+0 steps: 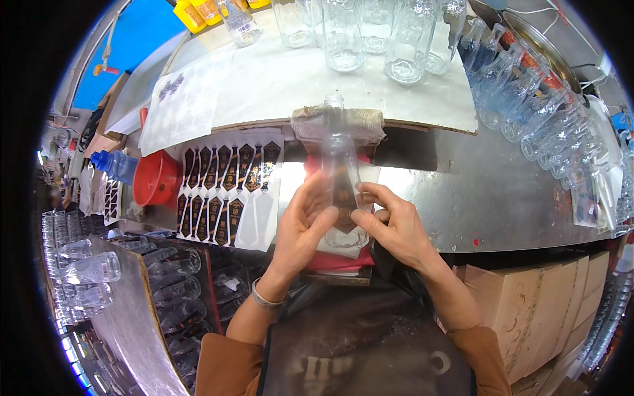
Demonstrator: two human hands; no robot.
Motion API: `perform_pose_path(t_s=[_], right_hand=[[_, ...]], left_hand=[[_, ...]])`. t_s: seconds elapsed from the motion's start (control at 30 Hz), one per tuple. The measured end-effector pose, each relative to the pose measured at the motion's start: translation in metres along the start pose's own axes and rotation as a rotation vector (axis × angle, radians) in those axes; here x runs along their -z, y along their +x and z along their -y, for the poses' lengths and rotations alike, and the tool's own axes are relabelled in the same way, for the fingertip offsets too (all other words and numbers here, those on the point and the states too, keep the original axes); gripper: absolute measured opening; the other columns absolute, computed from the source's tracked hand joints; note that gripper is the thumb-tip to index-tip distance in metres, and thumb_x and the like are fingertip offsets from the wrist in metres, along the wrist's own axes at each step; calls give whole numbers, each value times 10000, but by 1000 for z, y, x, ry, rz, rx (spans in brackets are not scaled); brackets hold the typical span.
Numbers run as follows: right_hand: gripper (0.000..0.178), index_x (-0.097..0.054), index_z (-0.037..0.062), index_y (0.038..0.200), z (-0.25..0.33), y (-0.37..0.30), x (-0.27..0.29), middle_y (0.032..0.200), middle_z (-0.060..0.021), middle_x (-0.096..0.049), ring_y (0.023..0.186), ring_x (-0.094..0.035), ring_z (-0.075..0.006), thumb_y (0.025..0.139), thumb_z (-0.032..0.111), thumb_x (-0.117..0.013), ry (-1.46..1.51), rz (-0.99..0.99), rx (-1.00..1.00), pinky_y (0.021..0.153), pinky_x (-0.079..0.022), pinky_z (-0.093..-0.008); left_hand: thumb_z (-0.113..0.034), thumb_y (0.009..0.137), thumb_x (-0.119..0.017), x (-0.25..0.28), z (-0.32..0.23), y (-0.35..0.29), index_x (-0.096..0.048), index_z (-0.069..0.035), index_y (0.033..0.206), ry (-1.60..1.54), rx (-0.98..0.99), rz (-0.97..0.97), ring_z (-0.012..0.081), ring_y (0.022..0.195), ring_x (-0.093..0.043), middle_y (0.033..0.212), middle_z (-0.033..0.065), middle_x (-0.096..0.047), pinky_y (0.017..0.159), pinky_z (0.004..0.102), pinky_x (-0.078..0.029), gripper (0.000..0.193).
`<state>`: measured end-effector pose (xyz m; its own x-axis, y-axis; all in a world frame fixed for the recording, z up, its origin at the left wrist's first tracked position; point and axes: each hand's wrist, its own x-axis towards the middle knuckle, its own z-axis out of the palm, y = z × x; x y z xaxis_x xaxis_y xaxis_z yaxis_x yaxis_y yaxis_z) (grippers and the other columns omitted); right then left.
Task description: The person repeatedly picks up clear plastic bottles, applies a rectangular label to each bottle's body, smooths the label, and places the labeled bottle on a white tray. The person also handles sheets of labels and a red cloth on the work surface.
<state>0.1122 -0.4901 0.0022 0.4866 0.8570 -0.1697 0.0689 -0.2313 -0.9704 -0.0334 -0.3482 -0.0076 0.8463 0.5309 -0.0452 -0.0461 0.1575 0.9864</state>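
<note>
A clear glass bottle (339, 146) lies in front of me, its neck pointing away over a cloth-wrapped rest (363, 124). On its upper side is a dark tie-shaped label (344, 193) with gold print. My left hand (304, 218) is closed around the bottle's left side, thumb at the label's lower edge. From the right, my right hand (396, 228) grips it with bent fingers, its thumb on the label's lower right edge. Under the bottle are red cloth (327, 263) and a pale pad. Left of my hands lies a sheet of similar labels (228, 191), one column partly bare.
Clear bottles (343, 39) stand on the paper-covered board (264, 99) ahead. More bottles (528, 105) are stacked at right beyond the metal tabletop (462, 198). A red bucket (155, 179) sits at left, above racked bottles (175, 284). Cardboard boxes (522, 310) stand at lower right.
</note>
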Motion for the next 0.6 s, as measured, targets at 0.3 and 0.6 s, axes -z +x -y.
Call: perform_pose_path(t_s=[0.3, 0.6], right_hand=[[528, -547, -45, 1348, -1, 1, 0, 1151, -187, -681, 826, -703, -130, 941, 245, -717, 2, -4, -8, 737, -534, -266], [533, -537, -36, 1372, 3, 0, 1, 1162, -173, -670, 838, -687, -118, 947, 237, -708, 34, 17, -45, 757, -528, -262]], left_hand=[[-6, 976, -611, -1, 1, 0, -322, 24, 1529, -41, -14, 2, 232, 1328, -520, 1457, 159, -494, 1088, 356, -445, 625], [-1, 966, -610, 1, 5, 0, -296, 15, 1551, -65, -13, 4, 260, 1364, -491, 1489, 172, -470, 1112, 380, -426, 665]])
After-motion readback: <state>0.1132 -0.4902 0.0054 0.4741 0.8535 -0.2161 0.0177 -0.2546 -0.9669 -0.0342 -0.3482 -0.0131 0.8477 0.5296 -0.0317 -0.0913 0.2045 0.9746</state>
